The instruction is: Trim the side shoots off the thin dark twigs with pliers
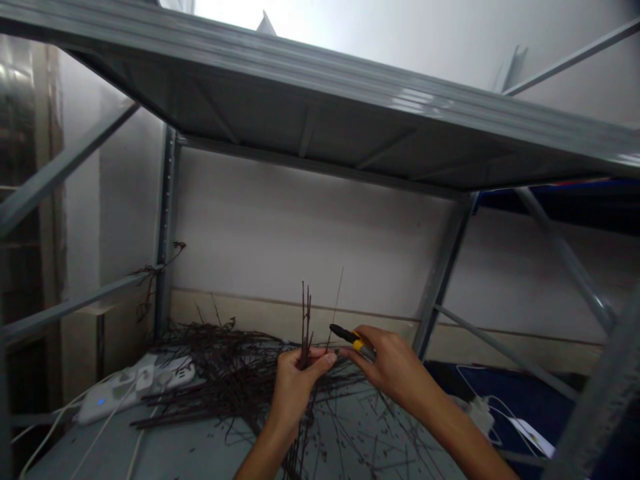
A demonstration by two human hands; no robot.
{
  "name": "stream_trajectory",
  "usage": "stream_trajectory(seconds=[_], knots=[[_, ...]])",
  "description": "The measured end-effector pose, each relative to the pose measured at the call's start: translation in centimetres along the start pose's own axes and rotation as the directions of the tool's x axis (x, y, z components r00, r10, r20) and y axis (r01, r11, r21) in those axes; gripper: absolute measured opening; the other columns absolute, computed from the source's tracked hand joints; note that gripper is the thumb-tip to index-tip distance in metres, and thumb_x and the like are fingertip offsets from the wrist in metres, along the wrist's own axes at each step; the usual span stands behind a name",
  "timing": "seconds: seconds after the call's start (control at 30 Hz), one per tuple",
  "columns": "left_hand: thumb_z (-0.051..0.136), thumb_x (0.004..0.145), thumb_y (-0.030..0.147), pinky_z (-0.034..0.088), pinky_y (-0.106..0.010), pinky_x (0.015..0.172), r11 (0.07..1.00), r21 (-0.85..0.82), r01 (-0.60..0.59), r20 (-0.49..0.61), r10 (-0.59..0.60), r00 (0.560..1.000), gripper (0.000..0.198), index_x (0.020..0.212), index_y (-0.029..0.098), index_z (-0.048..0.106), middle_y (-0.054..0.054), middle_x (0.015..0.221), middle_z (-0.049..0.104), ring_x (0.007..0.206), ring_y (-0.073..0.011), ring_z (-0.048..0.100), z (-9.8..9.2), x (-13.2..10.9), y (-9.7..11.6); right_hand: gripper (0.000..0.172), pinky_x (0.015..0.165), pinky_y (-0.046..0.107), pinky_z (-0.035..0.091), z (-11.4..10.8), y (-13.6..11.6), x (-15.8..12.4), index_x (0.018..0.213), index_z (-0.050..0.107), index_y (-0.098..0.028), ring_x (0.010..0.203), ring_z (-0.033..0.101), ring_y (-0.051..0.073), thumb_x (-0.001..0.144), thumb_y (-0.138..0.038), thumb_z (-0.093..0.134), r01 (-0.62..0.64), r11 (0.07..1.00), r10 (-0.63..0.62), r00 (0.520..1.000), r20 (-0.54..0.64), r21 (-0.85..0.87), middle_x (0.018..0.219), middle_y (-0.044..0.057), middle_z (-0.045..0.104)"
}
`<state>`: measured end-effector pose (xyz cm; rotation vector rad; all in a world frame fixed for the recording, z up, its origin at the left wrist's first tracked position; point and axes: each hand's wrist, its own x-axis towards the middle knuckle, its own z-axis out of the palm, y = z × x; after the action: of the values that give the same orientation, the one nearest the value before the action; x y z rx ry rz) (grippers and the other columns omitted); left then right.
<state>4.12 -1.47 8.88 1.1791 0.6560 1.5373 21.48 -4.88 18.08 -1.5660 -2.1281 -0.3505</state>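
My left hand (294,385) is closed around a small bundle of thin dark twigs (306,323), which stand nearly upright and continue down below the fist. One finer stem (338,297) rises just to the right, its lower end by the left fingertips. A pair of pliers (346,335) with dark jaws and yellow-and-black handles is gripped in my right hand (393,363). The jaws point left, close to the fine stem; whether they touch it I cannot tell. My two hands almost meet at the fingertips.
A tangled heap of dark twigs (225,373) covers the grey shelf (165,447) on the left, with scattered bits in front. A white power strip (135,390) with cables lies at left. Overhead runs a metal shelf (320,60); braced posts (445,267) stand on both sides.
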Motion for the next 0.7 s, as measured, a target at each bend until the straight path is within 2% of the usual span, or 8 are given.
stream_trajectory(seconds=[0.2, 0.33, 0.4, 0.47, 0.5, 0.57, 0.63, 0.7], knots=[[0.087, 0.069, 0.038, 0.054, -0.036, 0.082, 1.000, -0.009, -0.001, 0.004, 0.001, 1.000, 0.026, 0.080, 0.015, 0.082, -0.011, 0.086, 0.081, 0.085, -0.0275, 0.072, 0.1, -0.1, -0.1, 0.023, 0.065, 0.029, 0.043, -0.4, 0.3, 0.6, 0.091, 0.070, -0.024, 0.079, 0.070, 0.025, 0.092, -0.044, 0.060, 0.025, 0.995, -0.022, 0.999, 0.037, -0.099, 0.084, 0.007, 0.076], [0.088, 0.068, 0.035, 0.053, -0.036, 0.082, 1.000, 0.009, -0.004, 0.003, 0.004, 1.000, 0.024, 0.079, 0.014, 0.082, -0.011, 0.084, 0.081, 0.084, -0.0271, 0.072, 0.3, -0.2, -0.1, 0.021, 0.061, 0.029, 0.040, 0.2, 0.5, 1.0, 0.080, 0.071, -0.023, 0.069, 0.068, 0.023, 0.089, -0.039, 0.062, 0.010, 0.998, -0.008, 0.999, 0.033, -0.055, 0.072, 0.007, 0.073], [0.088, 0.068, 0.035, 0.053, -0.030, 0.074, 1.000, -0.010, 0.017, -0.008, -0.017, 1.000, 0.025, 0.080, 0.014, 0.082, -0.010, 0.083, 0.080, 0.078, -0.0222, 0.070, 0.3, -0.3, -0.1, 0.025, 0.061, 0.029, 0.040, 0.5, 0.5, 1.0, 0.077, 0.071, -0.023, 0.066, 0.067, 0.022, 0.091, -0.041, 0.060, -0.015, 1.000, 0.015, 0.999, 0.035, -0.016, 0.068, 0.007, 0.072], [0.088, 0.069, 0.037, 0.045, -0.021, 0.053, 0.994, -0.090, 0.064, -0.020, -0.066, 0.998, 0.029, 0.082, 0.012, 0.081, -0.007, 0.077, 0.076, 0.057, -0.0119, 0.061, 0.0, -0.3, -0.1, 0.030, 0.064, 0.030, 0.042, 1.1, 0.7, 0.4, 0.079, 0.071, -0.023, 0.068, 0.067, 0.024, 0.093, -0.045, 0.055, -0.043, 0.999, 0.042, 0.999, 0.018, 0.034, 0.069, 0.007, 0.072], [0.088, 0.069, 0.038, 0.036, -0.017, 0.043, 0.981, -0.175, 0.089, -0.033, -0.096, 0.995, 0.032, 0.083, 0.011, 0.079, -0.004, 0.071, 0.072, 0.047, -0.0066, 0.051, -0.2, -0.1, 0.0, 0.032, 0.067, 0.031, 0.044, 1.5, 0.9, -0.2, 0.081, 0.072, -0.023, 0.071, 0.068, 0.025, 0.093, -0.047, 0.055, -0.056, 0.996, 0.056, 0.998, 0.003, 0.071, 0.071, 0.007, 0.073], [0.089, 0.068, 0.037, 0.021, -0.015, 0.035, 0.914, -0.393, 0.103, -0.085, -0.147, 0.985, 0.036, 0.087, 0.009, 0.076, 0.002, 0.064, 0.064, 0.038, -0.0004, 0.033, -1.3, 0.7, 0.5, 0.031, 0.076, 0.035, 0.048, 3.1, 1.4, -2.4, 0.087, 0.073, -0.023, 0.077, 0.070, 0.027, 0.090, -0.051, 0.058, -0.109, 0.976, 0.117, 0.992, -0.035, 0.188, 0.079, 0.008, 0.075], [0.089, 0.070, 0.034, 0.022, -0.014, 0.035, 0.821, -0.569, 0.049, -0.169, -0.176, 0.970, 0.035, 0.090, 0.010, 0.073, 0.004, 0.065, 0.060, 0.038, 0.0007, 0.031, -2.8, 2.2, 1.4, 0.035, 0.082, 0.038, 0.052, 5.4, 1.9, -5.9, 0.096, 0.074, -0.023, 0.085, 0.071, 0.030, 0.083, -0.054, 0.066, -0.210, 0.898, 0.237, 0.971, -0.021, 0.387, 0.092, 0.010, 0.078], [0.084, 0.077, 0.030, 0.026, -0.013, 0.036, 0.777, -0.630, 0.000, -0.241, -0.195, 0.951, 0.026, 0.087, 0.013, 0.068, 0.005, 0.068, 0.059, 0.039, 0.0001, 0.033, -4.5, 4.2, 2.4, 0.042, 0.088, 0.042, 0.054, 8.2, 2.1, -10.5, 0.102, 0.074, -0.022, 0.093, 0.072, 0.032, 0.078, -0.056, 0.070, -0.350, 0.725, 0.351, 0.929, 0.119, 0.592, 0.097, 0.011, 0.078]])
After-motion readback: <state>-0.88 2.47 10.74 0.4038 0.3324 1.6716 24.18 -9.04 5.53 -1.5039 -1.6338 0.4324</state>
